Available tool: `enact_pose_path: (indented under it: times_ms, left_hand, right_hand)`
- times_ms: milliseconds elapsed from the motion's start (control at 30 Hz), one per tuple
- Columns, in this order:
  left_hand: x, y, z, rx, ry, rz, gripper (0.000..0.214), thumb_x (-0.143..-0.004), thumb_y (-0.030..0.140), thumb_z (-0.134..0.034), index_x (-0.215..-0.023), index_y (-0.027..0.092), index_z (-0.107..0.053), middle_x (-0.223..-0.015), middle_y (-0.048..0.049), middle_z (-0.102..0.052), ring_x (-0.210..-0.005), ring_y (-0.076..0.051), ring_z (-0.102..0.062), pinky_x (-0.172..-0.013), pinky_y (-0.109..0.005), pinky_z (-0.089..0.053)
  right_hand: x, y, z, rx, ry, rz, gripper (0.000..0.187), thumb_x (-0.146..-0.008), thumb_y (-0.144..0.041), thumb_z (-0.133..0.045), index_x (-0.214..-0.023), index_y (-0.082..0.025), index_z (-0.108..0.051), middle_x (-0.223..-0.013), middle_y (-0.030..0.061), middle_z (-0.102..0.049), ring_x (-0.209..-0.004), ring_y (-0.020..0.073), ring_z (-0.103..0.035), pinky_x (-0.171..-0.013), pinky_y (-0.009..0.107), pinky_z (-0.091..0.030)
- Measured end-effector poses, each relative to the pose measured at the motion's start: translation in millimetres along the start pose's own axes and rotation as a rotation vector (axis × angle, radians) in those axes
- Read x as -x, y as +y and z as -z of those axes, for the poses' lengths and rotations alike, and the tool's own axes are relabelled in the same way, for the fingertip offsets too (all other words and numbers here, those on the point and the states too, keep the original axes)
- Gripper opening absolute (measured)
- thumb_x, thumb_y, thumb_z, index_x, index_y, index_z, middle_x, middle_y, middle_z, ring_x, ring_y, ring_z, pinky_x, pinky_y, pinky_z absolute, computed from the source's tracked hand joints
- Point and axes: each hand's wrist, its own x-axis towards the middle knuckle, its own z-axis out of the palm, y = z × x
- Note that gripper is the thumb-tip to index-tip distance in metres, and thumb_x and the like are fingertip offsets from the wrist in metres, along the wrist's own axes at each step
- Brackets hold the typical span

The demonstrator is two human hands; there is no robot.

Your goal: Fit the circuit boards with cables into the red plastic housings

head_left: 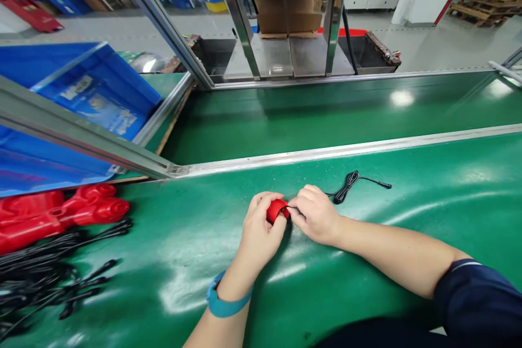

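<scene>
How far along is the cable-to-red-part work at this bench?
Done: nothing finished shows on the green table. In hand: the left hand holds one red part, and the right hand pinches the black cable at it; the cable's free end trails to the right. Left: a pile of red parts and a heap of black cables sit at the left edge.

Both hands meet, fingers curled, at the middle of the view

The left hand (pixel 261 228) comes up from 6 o'clock, forearm bare, a blue band round the wrist, fingers bent and closed toward 1 o'clock. The right hand (pixel 316 215) comes in from 4 o'clock, forearm bare up to a dark sleeve at the elbow, knuckles up, fingertips pinched toward 9 o'clock and touching those of the left
</scene>
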Motion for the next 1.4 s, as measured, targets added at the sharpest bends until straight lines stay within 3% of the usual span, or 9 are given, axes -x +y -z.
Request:
enact_pose_path:
  times_ms: [400, 600, 800, 1067, 1400]
  left_hand:
    - [2.4, 5.3, -3.4, 0.067, 0.001, 0.023, 0.017, -0.096, 0.026, -0.056, -0.108, 0.020, -0.067, -0.108, -0.0068, -0.067, -0.103, -0.022, -0.064, -0.094, -0.035, -0.050]
    - [0.1, 4.2, -2.1, 0.110, -0.008, -0.006, 0.016, -0.096, 0.023, -0.057, -0.106, 0.021, -0.069, -0.107, -0.0061, -0.067, -0.101, -0.020, -0.064, -0.092, -0.033, -0.050]
    - [-0.7, 4.4, -2.4, 0.111, 0.036, 0.059, 0.014, -0.097, 0.025, -0.056, -0.103, 0.021, -0.068, -0.103, -0.0054, -0.067, -0.098, -0.020, -0.064, -0.089, -0.033, -0.050]
    - [0.6, 7.4, -3.6, 0.103, -0.009, 0.012, 0.016, -0.095, 0.022, -0.054, -0.105, 0.020, -0.068, -0.103, -0.0060, -0.067, -0.098, -0.020, -0.064, -0.090, -0.033, -0.050]
    - [-1.9, 11.9, -6.2, 0.137, 0.068, 0.027, 0.018, -0.089, 0.013, -0.054, -0.099, 0.020, -0.067, -0.100, -0.0074, -0.067, -0.097, -0.022, -0.064, -0.088, -0.035, -0.052]
  right_hand:
    - [-0.1, -7.5, 0.4, -0.011, 0.056, -0.035, 0.018, -0.101, -0.016, -0.049, -0.085, -0.020, -0.058, -0.077, 0.0051, -0.063, -0.073, 0.0211, -0.052, -0.072, 0.037, -0.046]
    - [1.4, -4.3, -0.2, -0.052, 0.050, -0.024, 0.018, -0.102, -0.017, -0.051, -0.088, -0.018, -0.061, -0.079, 0.0068, -0.067, -0.074, 0.0209, -0.056, -0.073, 0.038, -0.049]
    - [0.2, 0.4, 2.1, -0.065, 0.026, -0.013, 0.014, -0.104, -0.021, -0.053, -0.103, -0.017, -0.067, -0.094, 0.0091, -0.072, -0.084, 0.0215, -0.063, -0.078, 0.039, -0.053]
    - [1.0, -5.7, 4.5, -0.006, 0.021, 0.007, 0.019, -0.104, -0.016, -0.050, -0.094, -0.017, -0.066, -0.088, 0.0099, -0.074, -0.079, 0.0207, -0.067, -0.075, 0.037, -0.056]
    - [1.7, -1.4, 4.9, 0.016, -0.007, 0.003, 0.019, -0.105, -0.018, -0.052, -0.105, -0.015, -0.070, -0.097, 0.0099, -0.078, -0.085, 0.0222, -0.072, -0.079, 0.038, -0.058]
